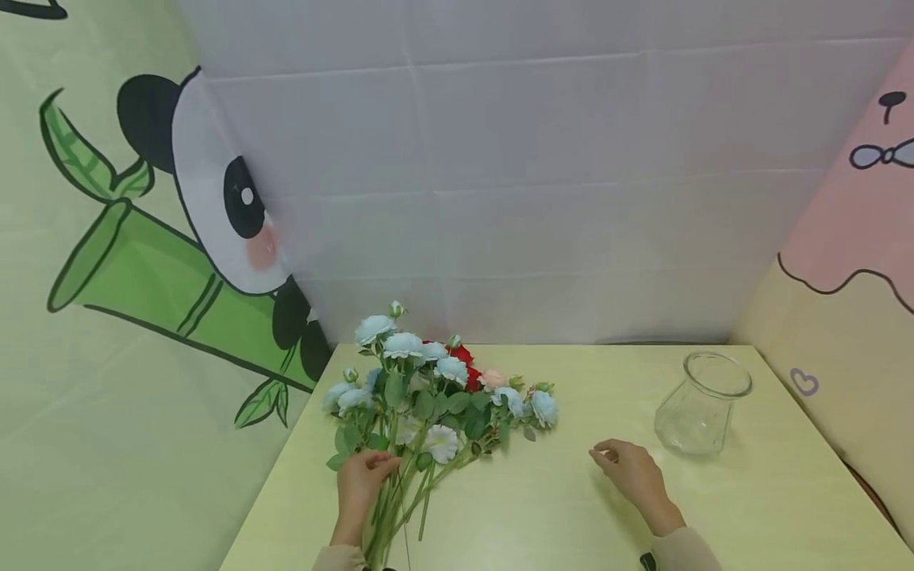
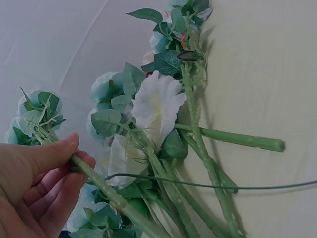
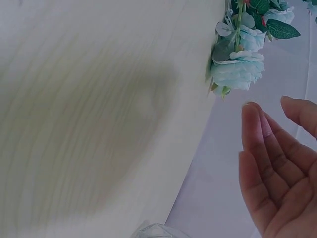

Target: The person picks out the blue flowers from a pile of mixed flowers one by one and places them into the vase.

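My left hand (image 1: 362,485) pinches a green artificial flower stem (image 2: 106,188) between thumb and fingers. Light blue blooms (image 2: 42,106) with leaves show just beyond that grip in the left wrist view. The stem belongs among a loose heap of artificial flowers (image 1: 403,346) lying on the left of the table, mostly light blue, with a white one (image 1: 441,444), red ones (image 1: 462,357) and a pale pink one (image 1: 493,379). My right hand (image 1: 631,474) hovers over the table between the flowers and a glass vase, holding nothing, its fingers (image 3: 250,129) loosely bent and thumb apart.
The clear glass vase (image 1: 693,424) with a wide rim stands upright at the right of the pale yellow table (image 1: 543,515). A thin dark green stem (image 2: 208,186) crosses the thicker ones. A white cloth backdrop (image 1: 528,238) rises behind the table, with printed cloths at both sides.
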Motion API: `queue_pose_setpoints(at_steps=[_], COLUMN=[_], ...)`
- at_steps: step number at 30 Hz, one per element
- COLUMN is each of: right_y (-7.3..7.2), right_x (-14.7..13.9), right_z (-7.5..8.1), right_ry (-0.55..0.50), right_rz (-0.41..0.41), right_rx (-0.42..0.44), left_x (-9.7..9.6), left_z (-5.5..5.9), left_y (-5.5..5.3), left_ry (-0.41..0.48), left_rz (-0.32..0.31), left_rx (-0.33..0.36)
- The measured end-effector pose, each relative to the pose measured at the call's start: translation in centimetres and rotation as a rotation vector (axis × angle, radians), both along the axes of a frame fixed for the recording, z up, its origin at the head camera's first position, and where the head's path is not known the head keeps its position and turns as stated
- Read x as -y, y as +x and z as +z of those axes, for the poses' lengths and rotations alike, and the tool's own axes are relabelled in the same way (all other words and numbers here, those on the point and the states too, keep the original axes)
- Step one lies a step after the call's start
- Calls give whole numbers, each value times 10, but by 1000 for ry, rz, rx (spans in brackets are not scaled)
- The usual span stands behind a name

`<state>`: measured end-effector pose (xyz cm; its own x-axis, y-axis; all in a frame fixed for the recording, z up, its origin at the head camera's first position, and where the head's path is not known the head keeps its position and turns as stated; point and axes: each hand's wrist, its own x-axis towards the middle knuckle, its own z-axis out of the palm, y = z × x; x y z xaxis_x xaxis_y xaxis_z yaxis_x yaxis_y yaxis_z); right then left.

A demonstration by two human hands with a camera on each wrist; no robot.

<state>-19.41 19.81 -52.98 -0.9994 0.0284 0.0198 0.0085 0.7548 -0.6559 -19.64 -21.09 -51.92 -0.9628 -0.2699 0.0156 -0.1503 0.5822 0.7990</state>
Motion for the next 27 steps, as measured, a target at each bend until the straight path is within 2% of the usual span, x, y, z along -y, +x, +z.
queue_pose_setpoints(at_steps=[10, 18, 27], right_y=[2, 3, 3], right_x=[0, -2, 0], right_z=[1, 1, 2], right_ry=[-1, 8, 4], right_rz=[-3, -6, -19], right_rx=[8, -29, -59], left_x=[-5, -11, -16], left_z=[10, 19, 24], left_y=[2, 1, -1], left_ry=[-65, -29, 17], left_rz=[-2, 30, 50], left_rx=[-72, -107, -234])
